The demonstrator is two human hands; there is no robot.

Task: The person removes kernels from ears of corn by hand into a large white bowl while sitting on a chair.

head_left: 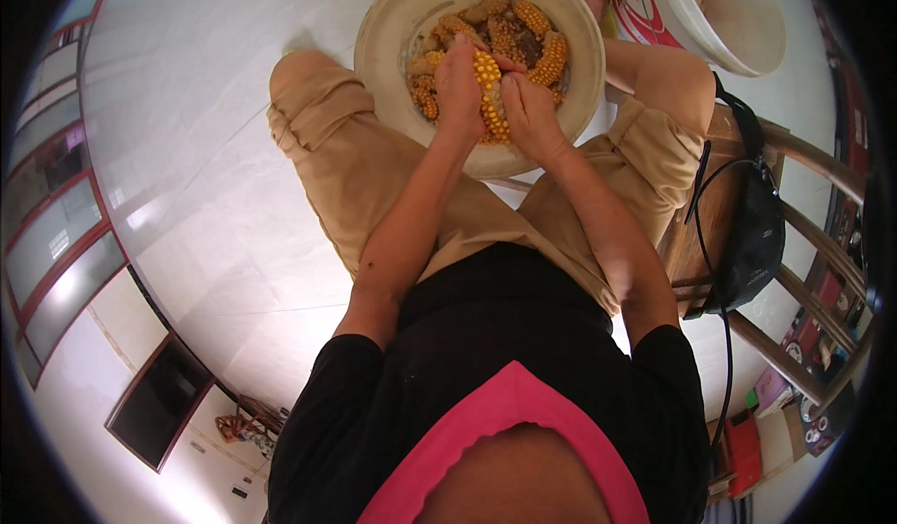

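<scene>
Between my two hands, over a wide pale basin [381, 49], is a yellow ear of corn [489, 89]. My left hand [458, 89] wraps round its left side, fingers closed. On the other side my right hand [533, 113] grips it, the thumb pressed near a strip where kernels are gone and paler cob shows. Below the hands, several darker, dried ears of corn [551, 59] lie heaped in the basin. The undersides of my fingers are hidden by the corn and the hands themselves.
A white bucket with red markings [645, 10] stands at the far right, pale pieces inside. To my right is a wooden chair [794, 145] with a black bag [752, 244] and a hanging cable [728, 356]. My knees flank the basin on pale floor tiles [206, 103].
</scene>
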